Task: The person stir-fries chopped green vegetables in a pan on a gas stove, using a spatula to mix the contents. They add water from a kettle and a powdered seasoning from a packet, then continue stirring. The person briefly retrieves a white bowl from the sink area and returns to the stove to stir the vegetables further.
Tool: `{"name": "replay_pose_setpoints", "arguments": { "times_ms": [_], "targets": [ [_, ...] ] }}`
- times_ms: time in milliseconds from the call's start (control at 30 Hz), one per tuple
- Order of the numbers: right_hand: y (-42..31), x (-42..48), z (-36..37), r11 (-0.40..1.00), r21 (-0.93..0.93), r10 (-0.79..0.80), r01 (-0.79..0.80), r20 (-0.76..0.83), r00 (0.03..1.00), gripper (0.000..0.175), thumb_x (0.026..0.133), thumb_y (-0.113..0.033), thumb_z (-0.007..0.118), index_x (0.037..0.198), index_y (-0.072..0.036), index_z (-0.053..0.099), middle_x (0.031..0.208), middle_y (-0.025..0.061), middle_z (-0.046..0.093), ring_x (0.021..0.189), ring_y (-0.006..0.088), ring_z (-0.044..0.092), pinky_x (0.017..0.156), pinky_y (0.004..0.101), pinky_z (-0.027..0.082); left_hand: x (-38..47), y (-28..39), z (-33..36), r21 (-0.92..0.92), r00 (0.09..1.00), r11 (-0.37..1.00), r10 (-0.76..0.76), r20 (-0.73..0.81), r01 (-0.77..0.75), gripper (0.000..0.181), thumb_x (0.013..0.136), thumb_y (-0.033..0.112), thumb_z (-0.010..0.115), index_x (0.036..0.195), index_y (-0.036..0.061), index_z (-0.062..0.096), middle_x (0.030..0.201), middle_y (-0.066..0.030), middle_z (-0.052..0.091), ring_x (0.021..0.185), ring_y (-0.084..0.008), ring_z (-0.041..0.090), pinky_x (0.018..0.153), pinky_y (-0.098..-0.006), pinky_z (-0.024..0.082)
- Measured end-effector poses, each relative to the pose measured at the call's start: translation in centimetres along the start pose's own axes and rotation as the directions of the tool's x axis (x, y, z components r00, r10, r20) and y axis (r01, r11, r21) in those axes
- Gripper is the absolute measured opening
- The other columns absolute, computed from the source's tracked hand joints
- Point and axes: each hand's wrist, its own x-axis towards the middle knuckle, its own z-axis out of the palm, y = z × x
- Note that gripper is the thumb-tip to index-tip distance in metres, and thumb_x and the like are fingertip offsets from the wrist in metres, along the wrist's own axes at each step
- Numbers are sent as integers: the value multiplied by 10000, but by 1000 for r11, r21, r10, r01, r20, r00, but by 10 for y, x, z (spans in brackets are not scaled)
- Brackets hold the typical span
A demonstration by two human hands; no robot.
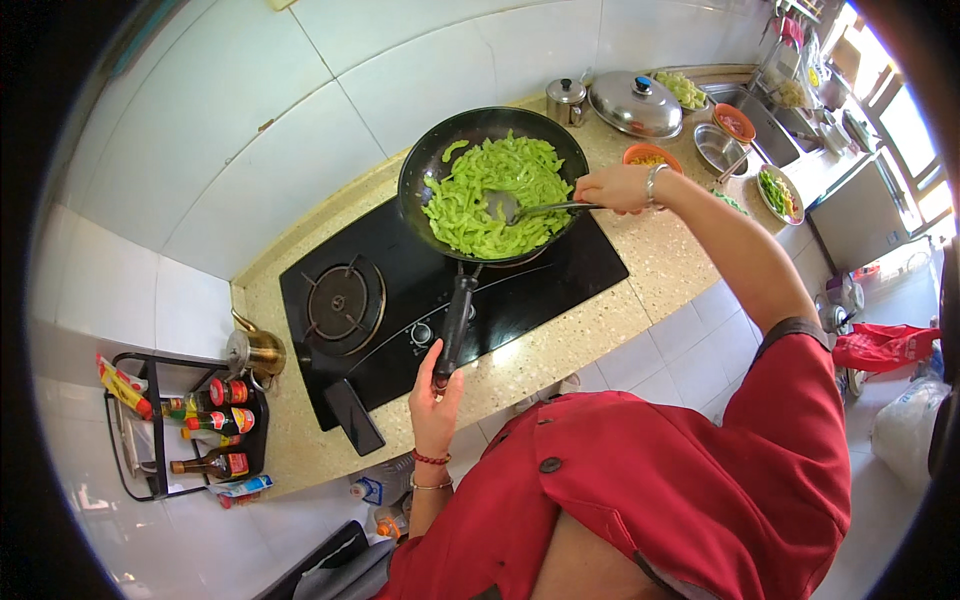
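Note:
A black wok (415, 180) stands on the right burner of the gas hob (570, 262), filled with sliced light green vegetable (517, 169). My right hand (619, 189) is closed around the handle of a metal spatula (551, 207), whose blade rests among the slices. At the wok's near side, the black wok handle (454, 322) points towards me. Its end lies between the thumb and fingers of my left hand (433, 409). A dark smartphone (354, 417) lies at the hob's front edge, left of that hand.
Left stand a brass-coloured kettle (259, 352) and a black rack (154, 420) with sauce bottles. Along the right counter are a steel lid (634, 109), a lidded steel pot (566, 101), orange bowls (651, 157), a steel basin (721, 148), a plate of cut vegetables (780, 195) and a sink (769, 124).

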Motion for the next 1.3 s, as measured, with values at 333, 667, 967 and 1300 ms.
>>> {"name": "replay_pose_setpoints", "arguments": {
  "times_ms": [333, 667, 967, 1300],
  "targets": [
    [-19, -12, 17, 999, 28, -37, 38, -31, 999, 342, 1016, -374, 448, 1140, -118, 637, 826, 138, 664, 653, 262, 634, 594, 412, 503, 4, -6, -9, 16, 997, 1000, 8, 71, -9, 554, 959, 94, 673, 1476, 54, 478, 975, -10, 604, 804, -67, 572, 746, -238, 524],
    [-21, -33, 5, 938, -236, 192, -255, -259, 946, 311, 987, -285, 467, 1198, -127, 632, 1071, 179, 717, 1009, 381, 689, 862, 509, 529, 4, -9, -20, -95, 989, 995, -15, 148, 30, 535, 976, 87, 642, 1480, 34, 472, 1019, -10, 601, 805, -59, 556, 746, -220, 493],
    [-33, 7, 43, 999, -38, 30, -34, -108, 994, 304, 877, -163, 478, 1043, -10, 681, 917, 198, 726, 774, 341, 711, 707, 458, 557, 8, -1, -11, -61, 989, 998, -5, 151, 14, 574, 943, 64, 657, 1475, 15, 447, 946, -16, 597, 769, -81, 538, 710, -229, 475],
    [-31, -62, 93, 889, -436, -241, -138, -703, 669, 301, 934, -176, 534, 1231, -126, 541, 988, 115, 541, 882, 271, 648, 611, 390, 553, 1, -114, -25, -16, 978, 994, -102, 180, 107, 979, 825, 2, 738, 1592, 143, 146, 907, -49, 598, 776, -137, 579, 756, -296, 524]
  ]
}}
